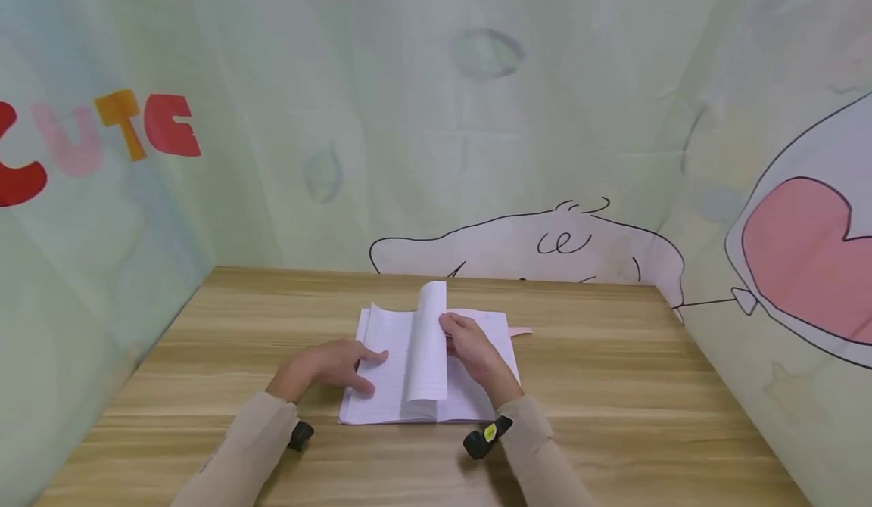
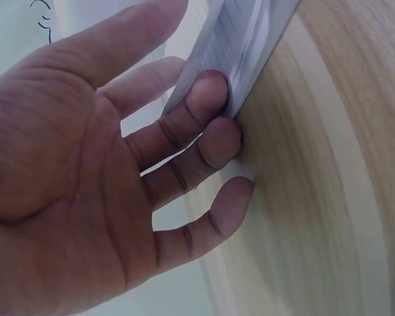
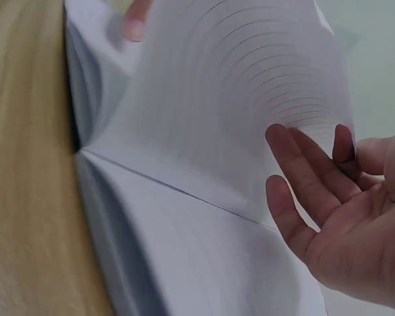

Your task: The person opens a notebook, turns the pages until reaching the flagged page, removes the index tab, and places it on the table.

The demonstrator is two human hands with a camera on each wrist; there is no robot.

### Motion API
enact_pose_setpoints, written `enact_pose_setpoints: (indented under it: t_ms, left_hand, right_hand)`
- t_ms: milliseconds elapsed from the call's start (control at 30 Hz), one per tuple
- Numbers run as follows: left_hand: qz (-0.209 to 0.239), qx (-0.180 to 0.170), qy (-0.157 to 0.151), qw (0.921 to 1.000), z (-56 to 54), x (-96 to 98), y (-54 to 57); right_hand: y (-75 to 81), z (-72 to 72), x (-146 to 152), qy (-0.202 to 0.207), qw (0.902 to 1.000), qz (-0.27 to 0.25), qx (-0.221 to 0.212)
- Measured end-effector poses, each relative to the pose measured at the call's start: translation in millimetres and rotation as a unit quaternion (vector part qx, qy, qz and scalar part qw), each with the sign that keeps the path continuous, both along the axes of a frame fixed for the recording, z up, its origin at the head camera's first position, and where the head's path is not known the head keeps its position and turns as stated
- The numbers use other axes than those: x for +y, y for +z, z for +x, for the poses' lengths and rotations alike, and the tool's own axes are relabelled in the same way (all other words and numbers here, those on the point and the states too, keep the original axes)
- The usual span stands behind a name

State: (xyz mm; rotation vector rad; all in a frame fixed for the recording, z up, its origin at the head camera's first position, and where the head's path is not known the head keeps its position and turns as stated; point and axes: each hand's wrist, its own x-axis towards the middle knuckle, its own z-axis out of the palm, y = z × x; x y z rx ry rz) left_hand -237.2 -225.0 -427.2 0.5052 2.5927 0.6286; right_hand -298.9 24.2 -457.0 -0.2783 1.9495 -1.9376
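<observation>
An open notebook [image 1: 384,405] with lined white pages lies on the wooden table. One page [image 1: 429,356] stands up and curves over near the spine. My right hand [image 1: 474,349] pinches its outer edge between thumb and index finger, while the other fingers [image 3: 296,164] spread behind the sheet. At the notebook's left edge is my left hand [image 1: 332,363], thumb and index finger apart over the left page. Its remaining fingertips [image 2: 220,141] lie along the side of the page stack, loosely bent.
A pink strip [image 1: 521,331] sticks out past the notebook's right edge. Dark wrist devices [image 1: 487,437] sit on both forearms. Printed fabric walls [image 1: 286,151] enclose the wooden table [image 1: 613,386] at the back and sides.
</observation>
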Motion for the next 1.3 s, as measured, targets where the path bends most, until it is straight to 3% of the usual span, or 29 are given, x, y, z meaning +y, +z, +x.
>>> enact_pose_setpoints:
  t_ms: [200,433,533,667,867,1067,1167,1300]
  left_hand:
    - [-0.009,0.001,0.018,0.9998,1.6,-3.5,-1.4]
    - [-0.041,0.011,0.028,0.9987,4.0,-0.6,-1.2]
    - [-0.018,0.051,0.015,0.9984,1.7,-0.5,-7.0]
    - [0.034,0.109,0.007,0.9934,-2.2,1.7,-17.4]
    - [0.078,0.105,0.009,0.9913,-6.2,9.0,-25.3]
    - [0.004,0.151,0.018,0.9884,-7.9,10.9,-20.9]
    - [-0.038,0.142,0.022,0.9890,-7.5,8.8,-18.1]
    - [-0.050,0.110,0.034,0.9921,-7.5,5.6,-14.5]
  right_hand:
    - [-11.0,8.2,-29.3,-0.011,0.9951,0.085,0.049]
    - [-17.2,15.7,-44.3,-0.014,0.9765,0.190,0.100]
    - [-19.6,16.9,-45.5,-0.009,0.9683,0.221,0.115]
    - [-21.6,19.8,-45.6,0.005,0.9646,0.234,0.122]
    - [-17.8,21.3,-44.8,0.033,0.9644,0.233,0.120]
    - [-15.9,19.2,-35.3,0.025,0.9497,0.260,0.172]
    - [-14.1,17.0,-25.5,0.024,0.9443,0.267,0.190]
    - [-9.7,10.3,-5.3,0.010,0.9373,0.274,0.216]
